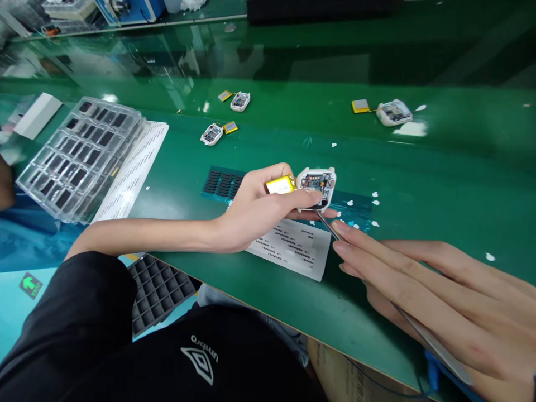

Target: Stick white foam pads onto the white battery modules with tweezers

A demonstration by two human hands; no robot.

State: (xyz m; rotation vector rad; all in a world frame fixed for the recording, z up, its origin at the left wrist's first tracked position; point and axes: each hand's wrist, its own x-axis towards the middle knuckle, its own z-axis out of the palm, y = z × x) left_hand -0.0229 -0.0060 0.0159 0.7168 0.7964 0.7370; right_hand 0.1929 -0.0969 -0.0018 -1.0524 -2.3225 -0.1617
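Note:
My left hand (259, 209) is closed around an opened white watch case (331, 187), its circuit board facing up and my thumb pressing on the inside. A yellow-edged battery (281, 185), joined to the case, rests against the fingers of that hand. In my right hand (431, 290) are metal tweezers (328, 225), gripped between the fingers. The tweezers' tips reach the lower edge of the case by my left thumb; exactly what they touch is too small to make out. Beneath my hands lies a white printed sheet (293, 251).
Two open watch cases (240, 101) with batteries lie at the back, and another case (393, 113) sits back right. Clear compartment trays (84, 156) stand at left. A teal sheet of black pads (221, 183) and several white stickers (375, 223) lie on the green bench.

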